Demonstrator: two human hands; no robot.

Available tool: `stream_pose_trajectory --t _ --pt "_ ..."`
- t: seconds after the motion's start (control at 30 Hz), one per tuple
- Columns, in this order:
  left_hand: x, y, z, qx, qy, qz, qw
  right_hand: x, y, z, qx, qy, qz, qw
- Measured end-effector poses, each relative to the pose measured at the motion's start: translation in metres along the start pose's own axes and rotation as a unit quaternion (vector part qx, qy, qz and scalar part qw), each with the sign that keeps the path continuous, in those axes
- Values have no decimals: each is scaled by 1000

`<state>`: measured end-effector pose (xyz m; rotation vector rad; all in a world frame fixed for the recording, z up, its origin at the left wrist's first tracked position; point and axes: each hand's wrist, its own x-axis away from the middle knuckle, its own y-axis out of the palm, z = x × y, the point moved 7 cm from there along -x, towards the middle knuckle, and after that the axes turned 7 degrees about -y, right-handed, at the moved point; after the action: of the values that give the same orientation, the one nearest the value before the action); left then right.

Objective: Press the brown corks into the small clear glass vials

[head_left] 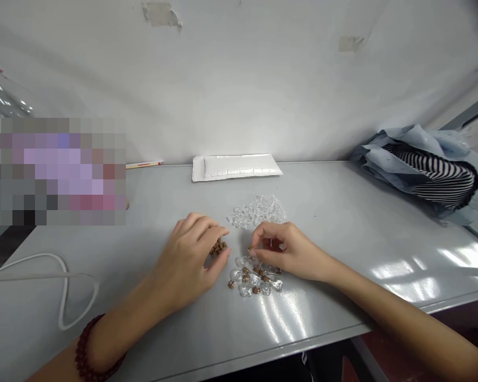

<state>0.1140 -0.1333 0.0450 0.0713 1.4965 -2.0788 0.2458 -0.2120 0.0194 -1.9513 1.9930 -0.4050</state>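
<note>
My left hand (193, 254) rests on the grey table (342, 223), fingers curled over a small heap of brown corks (219, 248). My right hand (287, 252) pinches something tiny at its fingertips, just above a cluster of small clear glass vials fitted with corks (255, 278). A pile of uncorked clear vials (258, 210) lies just beyond both hands. A dark bead bracelet (85, 350) circles my left wrist.
A white padded envelope (236, 166) lies against the back wall. A pencil (143, 164) sits at back left, a white cable (59, 286) loops at left. Crumpled blue and striped clothing (426, 170) lies at right. The table's front edge runs close below my arms.
</note>
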Motion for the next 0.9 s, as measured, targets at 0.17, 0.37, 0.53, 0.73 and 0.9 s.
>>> stream_pose_trajectory --t 0.17,0.37,0.53,0.73,0.9 --pt "0 9 -2 -33 -3 -34 999 -1 -1 -11 144 -61 -20 988" --pt "2 15 -3 -28 22 -55 998 1 -42 -10 243 -76 102 962" --pt "1 11 -1 9 24 -25 999 2 -73 3 316 -35 83 945" --pt "1 5 -4 122 -54 -10 991 1 -76 14 335 -31 20 941" --pt "2 6 -3 183 -94 -37 978 -2 -67 19 322 -46 -4 946"
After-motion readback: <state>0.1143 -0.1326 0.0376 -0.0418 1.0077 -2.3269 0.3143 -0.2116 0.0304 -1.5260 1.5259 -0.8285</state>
